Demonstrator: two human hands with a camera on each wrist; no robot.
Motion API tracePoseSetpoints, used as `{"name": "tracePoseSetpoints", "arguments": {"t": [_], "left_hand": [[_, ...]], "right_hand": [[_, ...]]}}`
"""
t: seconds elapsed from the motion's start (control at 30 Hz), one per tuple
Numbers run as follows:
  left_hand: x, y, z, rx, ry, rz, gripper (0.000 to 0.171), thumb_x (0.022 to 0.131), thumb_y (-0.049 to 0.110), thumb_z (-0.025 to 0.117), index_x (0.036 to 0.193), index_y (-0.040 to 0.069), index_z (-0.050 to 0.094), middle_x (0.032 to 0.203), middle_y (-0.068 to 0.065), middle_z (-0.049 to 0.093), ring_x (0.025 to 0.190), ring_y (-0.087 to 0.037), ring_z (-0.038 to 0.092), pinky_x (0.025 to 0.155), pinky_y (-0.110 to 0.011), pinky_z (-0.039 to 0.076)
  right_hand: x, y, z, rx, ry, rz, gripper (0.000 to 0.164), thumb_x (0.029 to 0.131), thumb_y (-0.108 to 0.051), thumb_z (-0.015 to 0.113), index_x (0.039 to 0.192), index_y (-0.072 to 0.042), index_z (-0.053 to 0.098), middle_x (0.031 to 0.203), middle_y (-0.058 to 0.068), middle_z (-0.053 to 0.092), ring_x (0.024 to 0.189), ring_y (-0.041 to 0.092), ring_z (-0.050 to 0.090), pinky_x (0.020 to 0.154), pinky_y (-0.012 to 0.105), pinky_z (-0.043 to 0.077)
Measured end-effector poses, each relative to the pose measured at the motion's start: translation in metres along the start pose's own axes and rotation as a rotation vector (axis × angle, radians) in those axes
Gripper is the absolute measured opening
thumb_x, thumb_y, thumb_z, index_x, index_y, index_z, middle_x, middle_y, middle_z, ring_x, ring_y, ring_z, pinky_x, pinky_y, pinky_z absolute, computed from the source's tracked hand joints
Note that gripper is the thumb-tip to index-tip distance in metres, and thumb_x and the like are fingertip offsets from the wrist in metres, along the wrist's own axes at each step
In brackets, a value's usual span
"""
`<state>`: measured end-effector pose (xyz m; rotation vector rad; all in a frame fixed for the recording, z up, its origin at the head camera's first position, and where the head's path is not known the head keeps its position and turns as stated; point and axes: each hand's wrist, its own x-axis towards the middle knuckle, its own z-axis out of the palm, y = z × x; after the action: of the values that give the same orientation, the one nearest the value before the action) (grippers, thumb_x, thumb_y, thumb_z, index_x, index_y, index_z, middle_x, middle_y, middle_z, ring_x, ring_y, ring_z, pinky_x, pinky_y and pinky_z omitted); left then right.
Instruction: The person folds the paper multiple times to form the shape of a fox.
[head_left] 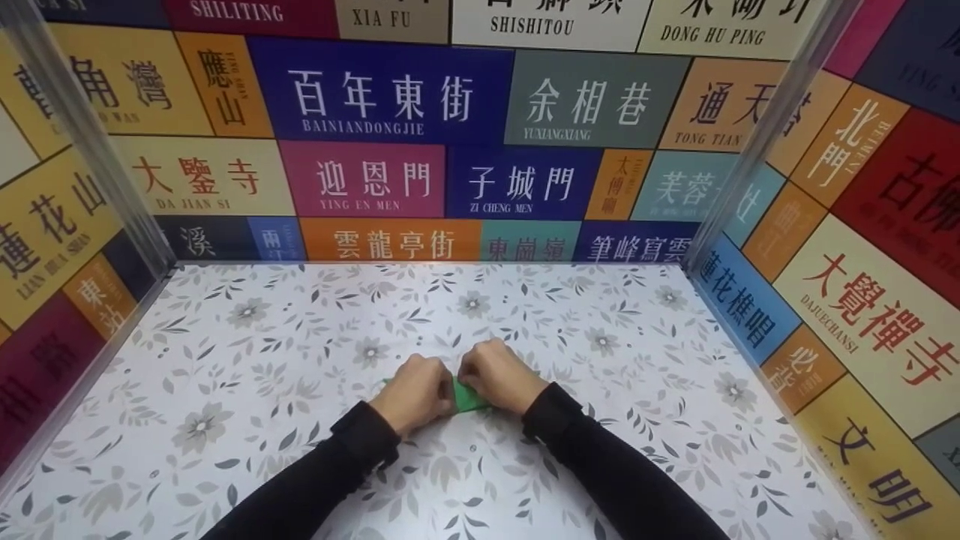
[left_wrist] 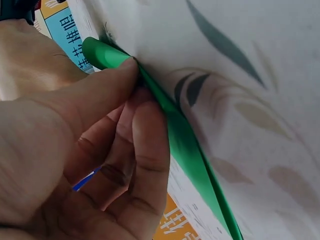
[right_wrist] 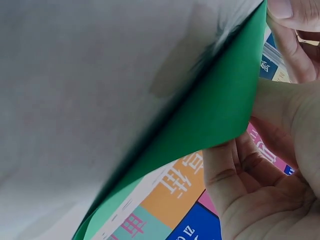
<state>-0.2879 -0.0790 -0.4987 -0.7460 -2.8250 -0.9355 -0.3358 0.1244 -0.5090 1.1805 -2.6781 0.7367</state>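
Observation:
A sheet of green paper [head_left: 469, 399] lies low over the patterned table, mostly covered by the two hands in the head view. My left hand [head_left: 415, 390] pinches one side of it between thumb and fingertips. In the left wrist view the paper [left_wrist: 187, 150] runs as a narrow, folded-looking strip away from those fingertips, with a curled end beyond the thumb. My right hand [head_left: 502, 375] holds the other side close by. The right wrist view shows the paper [right_wrist: 215, 100] raised at an angle, its edge between the right thumb and fingers [right_wrist: 222, 175].
White table [head_left: 300, 465] with grey leaves and flowers stretches around the hands. Panels with coloured sign blocks [head_left: 382, 97] stand along the back and both sides. Clear corner strips [head_left: 720, 195] join the panels. Black sleeves and wrist bands [head_left: 365, 437] cover both forearms.

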Motion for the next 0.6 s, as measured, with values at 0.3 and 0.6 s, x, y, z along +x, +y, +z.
{"name": "tracePoseSetpoints", "arguments": {"t": [0.3, 0.6], "left_hand": [[-0.004, -0.007, -0.006, -0.055, -0.048, -0.103, 0.018, 0.077, -0.006, 0.09, 0.071, 0.009, 0.083, 0.065, 0.002, 0.075, 0.063, -0.012, 0.059, 0.068, -0.029, 0.055], [-0.008, -0.015, -0.008, -0.048, -0.023, -0.027, 0.015, 0.076, -0.005, 0.087, 0.07, 0.008, 0.082, 0.063, 0.002, 0.073, 0.059, -0.01, 0.055, 0.063, -0.026, 0.051]], "right_hand": [[0.001, -0.001, 0.002, 0.011, -0.018, 0.011, 0.013, 0.092, 0.009, 0.084, 0.089, -0.003, 0.088, 0.084, 0.009, 0.086, 0.08, 0.028, 0.082, 0.075, 0.037, 0.067], [0.0, 0.001, 0.001, 0.027, -0.007, 0.021, 0.013, 0.091, 0.009, 0.084, 0.088, -0.003, 0.088, 0.083, 0.008, 0.086, 0.079, 0.026, 0.082, 0.074, 0.034, 0.066]]}}
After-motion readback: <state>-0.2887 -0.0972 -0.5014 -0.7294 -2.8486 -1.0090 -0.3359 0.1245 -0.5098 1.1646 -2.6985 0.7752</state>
